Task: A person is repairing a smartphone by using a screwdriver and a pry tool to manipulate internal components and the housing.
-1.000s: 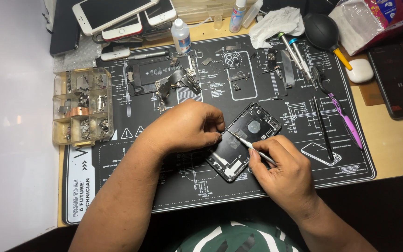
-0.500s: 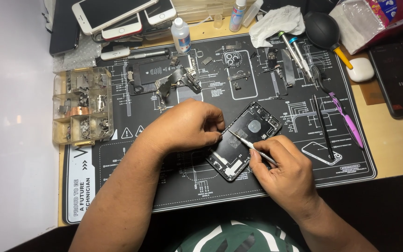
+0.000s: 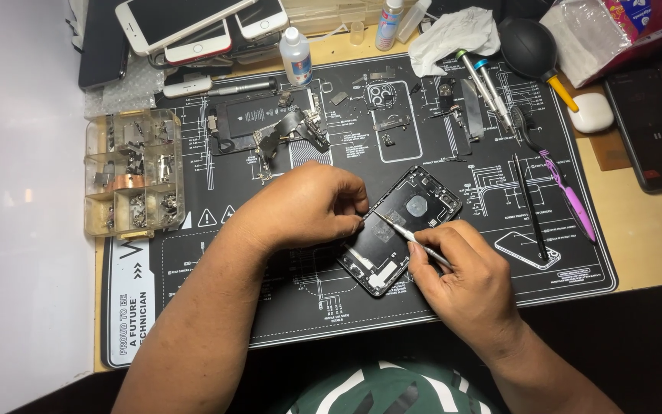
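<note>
Mid-repair on an opened phone chassis (image 3: 400, 230), lying diagonal at the middle of the black repair mat (image 3: 216, 307). Left hand (image 3: 308, 205) steadying the chassis from 9 o'clock, fingers curled together, tips pressed against its left edge. Right hand (image 3: 469, 280) at 4 o'clock, thumb and fingers pinched on slim metal tweezers (image 3: 409, 236), tip resting inside the chassis near its left rim. Step in hand, by judgement: picking or seating a small part inside the housing. Next move calls for a steady tip and a firm brace on the frame. Clear parts box (image 3: 133, 172) at 9 o'clock of the mat. Against 1 second ago: almost no change, both hands in the same grip, chassis unmoved.
</note>
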